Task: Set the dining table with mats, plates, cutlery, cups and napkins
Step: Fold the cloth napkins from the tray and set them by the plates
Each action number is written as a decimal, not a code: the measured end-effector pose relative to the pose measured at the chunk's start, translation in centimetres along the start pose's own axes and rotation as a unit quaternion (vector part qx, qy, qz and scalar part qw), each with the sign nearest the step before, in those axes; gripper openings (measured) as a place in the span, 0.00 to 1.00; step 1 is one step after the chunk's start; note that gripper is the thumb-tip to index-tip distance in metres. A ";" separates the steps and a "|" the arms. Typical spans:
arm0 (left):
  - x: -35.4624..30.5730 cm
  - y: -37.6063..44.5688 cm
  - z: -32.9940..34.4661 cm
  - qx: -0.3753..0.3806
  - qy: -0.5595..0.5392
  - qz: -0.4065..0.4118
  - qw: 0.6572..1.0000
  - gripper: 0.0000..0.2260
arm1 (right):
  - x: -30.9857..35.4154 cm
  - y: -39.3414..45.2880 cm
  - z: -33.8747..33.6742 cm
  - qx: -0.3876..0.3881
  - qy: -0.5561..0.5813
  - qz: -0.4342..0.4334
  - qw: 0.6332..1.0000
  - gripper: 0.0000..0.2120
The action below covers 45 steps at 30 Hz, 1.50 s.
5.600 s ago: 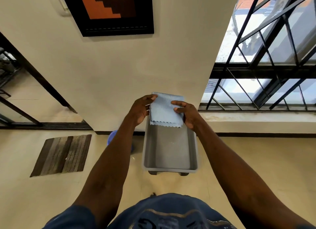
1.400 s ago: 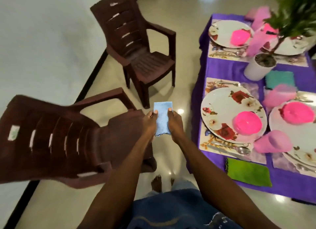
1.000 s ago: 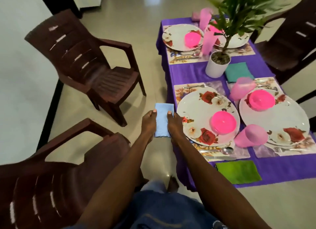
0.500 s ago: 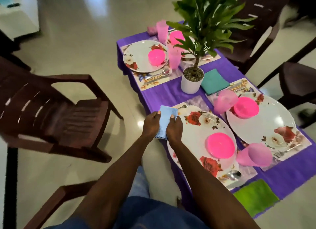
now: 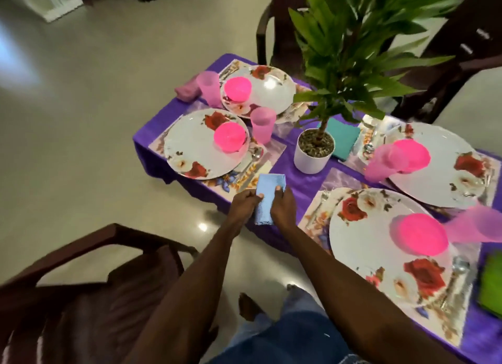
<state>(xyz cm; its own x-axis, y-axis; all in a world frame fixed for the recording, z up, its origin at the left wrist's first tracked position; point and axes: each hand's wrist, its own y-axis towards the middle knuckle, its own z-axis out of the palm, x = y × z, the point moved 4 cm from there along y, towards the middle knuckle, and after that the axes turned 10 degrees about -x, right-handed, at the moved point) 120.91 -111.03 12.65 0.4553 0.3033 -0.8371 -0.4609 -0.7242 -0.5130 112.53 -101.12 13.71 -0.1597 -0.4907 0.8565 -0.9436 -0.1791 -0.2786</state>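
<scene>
I have the folded blue napkin (image 5: 267, 198) pinched between both hands, my left hand (image 5: 245, 204) on its left edge and my right hand (image 5: 282, 207) on its right, thumbs on top. It hangs over the near edge of the table, just beside the mat of the far left setting.

Four flowered plates are laid out, and each carries an upturned pink bowl: the nearest plate (image 5: 380, 247) has its pink bowl (image 5: 419, 234) toward the right side. Pale pink cups stand beside the plates; one cup (image 5: 263, 124) sits between the two far plates. A white pot (image 5: 313, 150) holds gravel and a leafy green plant (image 5: 353, 43). A teal napkin (image 5: 343, 138) lies just behind the pot, a green napkin (image 5: 491, 285) at the right edge.

The table wears a purple cloth (image 5: 301, 181). A brown chair (image 5: 89, 290) stands on the glossy pale floor (image 5: 81, 119) at my left.
</scene>
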 end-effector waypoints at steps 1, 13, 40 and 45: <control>-0.5 0.9 0.0 0.007 0.013 0.012 1.000 0.04 | 0.2 0.5 0.4 -0.005 0.008 0.004 1.000 0.15; -2.6 8.2 1.9 0.042 0.104 0.043 0.993 0.01 | -1.4 5.8 2.0 -0.064 0.083 0.146 0.984 0.11; -4.6 11.5 4.1 0.146 0.409 0.503 0.747 0.22 | -0.7 7.0 2.3 -0.195 -0.205 -0.068 0.957 0.20; -3.2 13.2 4.7 0.297 0.583 0.512 0.557 0.34 | -1.8 8.6 2.7 0.003 -0.411 -0.135 0.901 0.28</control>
<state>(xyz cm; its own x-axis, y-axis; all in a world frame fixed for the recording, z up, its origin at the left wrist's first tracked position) 109.76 -118.65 7.65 -0.2531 -0.9387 -0.2342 -0.9462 0.2906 -0.1421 105.47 -104.04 8.60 0.3471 -0.8943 0.2824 -0.9139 -0.3901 -0.1120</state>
